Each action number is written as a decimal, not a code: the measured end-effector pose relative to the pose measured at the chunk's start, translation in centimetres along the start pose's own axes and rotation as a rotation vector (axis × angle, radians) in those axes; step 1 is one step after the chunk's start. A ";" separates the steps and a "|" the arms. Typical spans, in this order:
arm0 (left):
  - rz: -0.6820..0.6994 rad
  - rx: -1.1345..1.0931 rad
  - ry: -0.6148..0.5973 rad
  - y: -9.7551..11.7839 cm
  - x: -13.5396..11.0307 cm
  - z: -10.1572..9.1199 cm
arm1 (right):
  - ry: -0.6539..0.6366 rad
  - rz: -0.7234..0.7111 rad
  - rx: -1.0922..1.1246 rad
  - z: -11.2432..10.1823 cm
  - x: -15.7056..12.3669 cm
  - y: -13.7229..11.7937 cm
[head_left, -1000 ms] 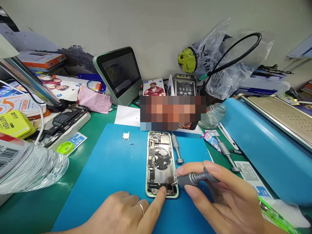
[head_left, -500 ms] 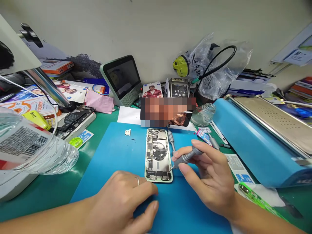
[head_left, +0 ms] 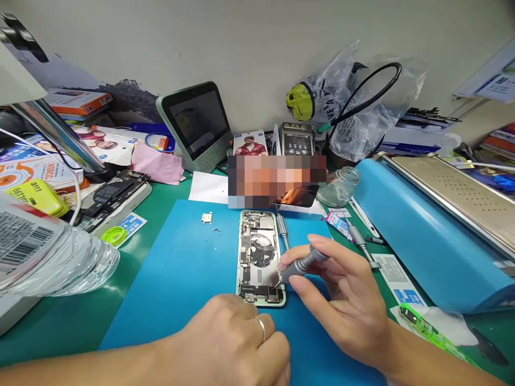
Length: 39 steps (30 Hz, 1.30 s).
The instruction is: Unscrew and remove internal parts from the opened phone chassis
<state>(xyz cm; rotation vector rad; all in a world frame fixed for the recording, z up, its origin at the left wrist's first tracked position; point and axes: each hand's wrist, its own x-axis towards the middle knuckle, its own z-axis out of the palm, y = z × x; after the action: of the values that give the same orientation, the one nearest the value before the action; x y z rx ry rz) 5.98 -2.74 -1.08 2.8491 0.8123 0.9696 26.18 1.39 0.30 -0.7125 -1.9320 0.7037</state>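
Note:
An opened phone [head_left: 261,273] with its inner parts bare lies on the blue mat [head_left: 169,279], its lower end toward me. My right hand [head_left: 341,289] grips a grey screwdriver [head_left: 301,265] between thumb and fingers. The driver is tilted, its tip at the phone's lower right corner. Curled in just below the phone's bottom edge is my left hand [head_left: 241,343], a ring on one finger. Its fingertips are hidden, so I cannot see whether anything is in them. A small metal part [head_left: 206,217] and several tiny dark bits lie on the mat left of the phone.
A second screwdriver [head_left: 282,230] lies beside the phone, and another driver [head_left: 360,241] farther right. A blue machine [head_left: 418,241] stands at the right, a clear bottle [head_left: 76,262] at the left. Behind are a glass jar [head_left: 344,187] and a tablet-like screen [head_left: 197,126].
My left hand has moved right and its fingers have curled in. The screwdriver in my right hand has shifted slightly left and down, its tip now farther over the phone's corner. The view has shifted slightly.

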 end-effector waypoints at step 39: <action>-0.038 -0.095 0.028 -1.3 0.1 -0.9 | 0.026 0.064 0.035 -0.2 0.3 -0.2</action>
<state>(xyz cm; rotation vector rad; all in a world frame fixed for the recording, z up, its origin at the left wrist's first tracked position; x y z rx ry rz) 4.93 -1.65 -0.56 2.7357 0.7969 1.0177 26.14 1.53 0.70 -0.7605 -1.8761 0.7628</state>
